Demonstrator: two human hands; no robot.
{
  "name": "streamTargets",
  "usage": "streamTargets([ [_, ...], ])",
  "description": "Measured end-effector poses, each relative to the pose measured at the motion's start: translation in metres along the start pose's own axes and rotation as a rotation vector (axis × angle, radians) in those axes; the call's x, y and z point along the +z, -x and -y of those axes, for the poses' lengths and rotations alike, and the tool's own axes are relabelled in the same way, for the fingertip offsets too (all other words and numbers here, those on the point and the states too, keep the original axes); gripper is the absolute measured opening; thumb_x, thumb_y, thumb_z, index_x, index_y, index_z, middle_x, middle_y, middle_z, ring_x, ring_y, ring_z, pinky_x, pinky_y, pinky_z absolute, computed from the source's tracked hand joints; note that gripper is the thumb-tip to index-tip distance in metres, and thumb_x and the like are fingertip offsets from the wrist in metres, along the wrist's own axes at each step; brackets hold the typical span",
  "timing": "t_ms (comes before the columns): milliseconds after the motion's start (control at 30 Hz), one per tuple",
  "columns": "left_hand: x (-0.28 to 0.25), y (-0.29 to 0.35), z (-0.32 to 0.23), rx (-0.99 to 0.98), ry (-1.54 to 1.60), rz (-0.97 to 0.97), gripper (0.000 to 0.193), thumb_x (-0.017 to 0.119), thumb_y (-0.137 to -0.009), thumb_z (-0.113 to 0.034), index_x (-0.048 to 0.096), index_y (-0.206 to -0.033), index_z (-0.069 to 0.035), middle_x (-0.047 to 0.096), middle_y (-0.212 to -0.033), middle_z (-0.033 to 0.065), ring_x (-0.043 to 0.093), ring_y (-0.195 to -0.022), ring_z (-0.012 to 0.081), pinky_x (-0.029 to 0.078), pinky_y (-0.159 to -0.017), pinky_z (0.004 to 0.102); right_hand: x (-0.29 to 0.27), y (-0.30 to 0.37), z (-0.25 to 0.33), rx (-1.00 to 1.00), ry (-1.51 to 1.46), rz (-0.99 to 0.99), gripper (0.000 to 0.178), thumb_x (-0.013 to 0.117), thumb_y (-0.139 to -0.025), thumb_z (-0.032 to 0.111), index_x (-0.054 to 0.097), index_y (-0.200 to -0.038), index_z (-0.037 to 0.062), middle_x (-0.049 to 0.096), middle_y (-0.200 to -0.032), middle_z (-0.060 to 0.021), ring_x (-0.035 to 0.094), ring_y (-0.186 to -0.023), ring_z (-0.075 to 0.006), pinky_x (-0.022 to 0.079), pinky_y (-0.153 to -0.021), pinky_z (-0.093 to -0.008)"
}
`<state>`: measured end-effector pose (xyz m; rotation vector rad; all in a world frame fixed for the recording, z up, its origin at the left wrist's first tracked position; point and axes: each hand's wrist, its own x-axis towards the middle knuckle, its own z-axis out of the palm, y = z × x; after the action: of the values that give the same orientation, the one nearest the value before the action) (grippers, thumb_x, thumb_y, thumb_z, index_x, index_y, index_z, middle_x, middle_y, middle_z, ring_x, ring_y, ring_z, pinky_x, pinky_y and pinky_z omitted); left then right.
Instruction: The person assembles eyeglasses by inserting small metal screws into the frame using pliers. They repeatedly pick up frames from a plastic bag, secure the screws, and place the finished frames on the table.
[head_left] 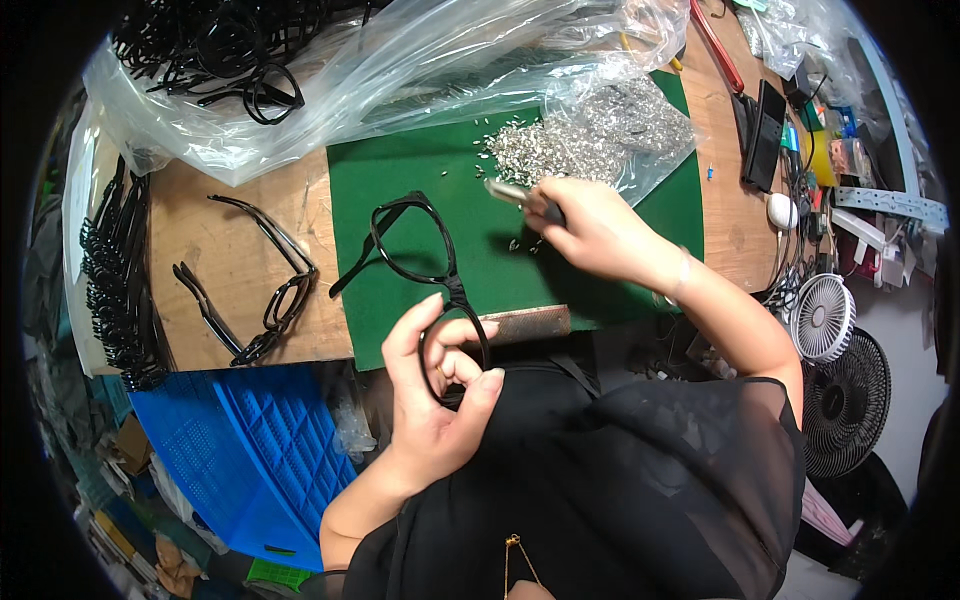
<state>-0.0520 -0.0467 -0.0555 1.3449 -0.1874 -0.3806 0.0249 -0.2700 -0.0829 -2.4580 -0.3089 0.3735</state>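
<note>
Blue plastic crate: below the table's left edge, slatted side showing.
Row of black spectacle parts: packed closely along the left end of the wooden table.
Heap of black spectacle frames: upper left, beside and partly under clear plastic sheeting.
Loose black spectacle frame: on bare wood, left of the mat, arms pointing away from the person.
Green mat: flat on the table, centre.
Held black spectacle frame: above the mat, tilted, one rim toward the person, the other farther off; an arm extends leftward.
Left hand: fingers curled around the nearer rim, thumb against its right side; firm hold.
Textured bar: at the mat's near edge, partly behind the left fingers.
Small silvery pieces: loose pile on the mat, a few strays nearby.
Hand tool: blurred, pale metal end leftward, just beside the pile.
Right hand: fingers closed about the tool's dark part.
Clear bag: right of the pile, silvery pieces within.
Black phone-like slab: table's right side.
Small white fan: far right.
</note>
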Motion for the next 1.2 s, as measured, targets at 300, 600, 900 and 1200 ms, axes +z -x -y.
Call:
streamTargets([
  [300, -0.005, 0.009, -0.008, -0.254, 0.254, 0.014, 0.096, 0.053, -0.062, 0.021, 0.003, -0.136, -0.015, 0.046, -0.113, 0.0173, 0.058, -0.088, 0.0196, 0.049, -0.077, 0.0306, 0.009, -0.015, -0.008, -0.006, 0.173, 0.007, 0.014, 0.057, -0.073, 0.011, 0.051, -0.079, 0.0000, 0.056, -0.074, -0.0195, 0.056, -0.072, -0.0370, 0.044, -0.065, -0.0439],
  [600, 0.001, -0.006, 0.012, -0.328, 0.106, 0.022, 0.011, 0.042, -0.090, -0.005, 0.037, -0.099, 0.000, 0.056, -0.087, 0.0133, 0.058, -0.070, 0.0157, 0.048, -0.067, 0.0266, 0.016, -0.017, -0.003, -0.069, 0.268, -0.096, 0.013, 0.059, -0.073, 0.011, 0.052, -0.076, 0.0004, 0.055, -0.071, -0.0185, 0.056, -0.071, -0.0365, 0.045, -0.063, -0.0441],
  [900, 0.029, -0.001, 0.013, -0.136, 0.141, -0.149, 0.044, 0.051, -0.082, 0.007, 0.029, -0.120, 0.007, 0.054, -0.100, 0.0146, 0.060, -0.078, 0.0133, 0.049, -0.071, 0.0230, 0.002, 0.034, 0.064, 0.009, -0.535, -0.138, 0.014, 0.061, -0.074, 0.002, 0.052, -0.085, 0.0005, 0.056, -0.075, -0.0111, 0.060, -0.068, -0.0221, 0.047, -0.061, -0.0306],
  [1200, 0.034, -0.003, 0.010, -0.082, 0.027, -0.073, 0.047, 0.049, -0.081, 0.010, 0.025, -0.121, 0.004, 0.052, -0.100, 0.0164, 0.059, -0.079, 0.0165, 0.049, -0.071, 0.0259, 0.016, 0.036, 0.077, 0.326, -1.294, -0.031, 0.017, 0.056, -0.086, 0.015, 0.046, -0.089, 0.0022, 0.053, -0.072, -0.0011, 0.049, -0.055, -0.0047, 0.041, -0.047, -0.0208],
])
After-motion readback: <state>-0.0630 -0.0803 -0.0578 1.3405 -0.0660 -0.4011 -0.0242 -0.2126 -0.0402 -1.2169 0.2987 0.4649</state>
